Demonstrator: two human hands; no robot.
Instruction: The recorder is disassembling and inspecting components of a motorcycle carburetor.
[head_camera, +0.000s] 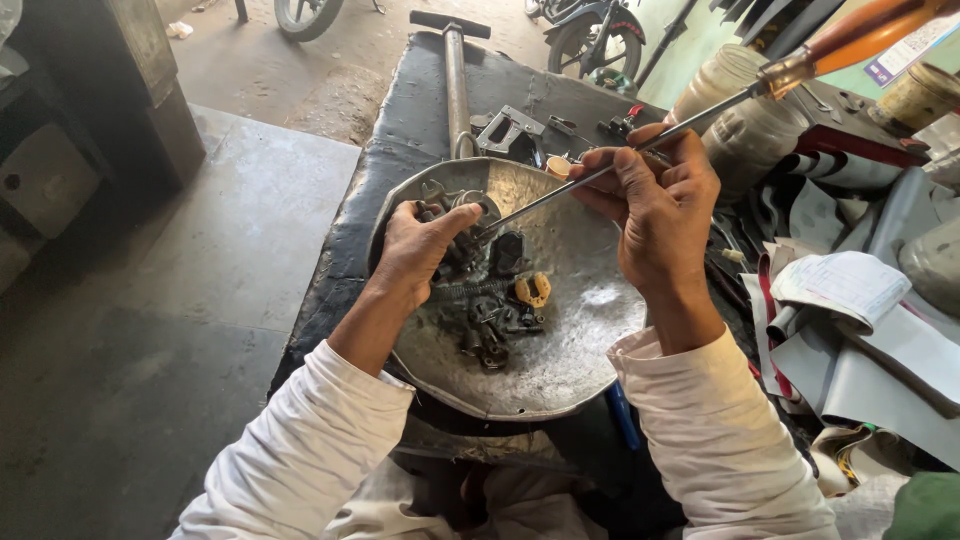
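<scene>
A dented round metal pan (570, 350) lies on a black workbench in front of me. My left hand (420, 250) grips a grimy metal engine part (455, 215) over the pan's far left side. My right hand (660, 205) is closed around the shaft of a long screwdriver (700, 125) with an orange-brown handle at the upper right. The screwdriver's tip meets the part beside my left thumb. Several small dark parts, a spring and a yellow piece (533, 290) sit in the pan's middle.
A hand pump (457, 80) and metal brackets lie on the black bench (420, 110) behind the pan. Jars (745, 110), rags, papers (840, 285) and grey sheets crowd the right side. Concrete floor lies to the left; motorbike wheels stand at the back.
</scene>
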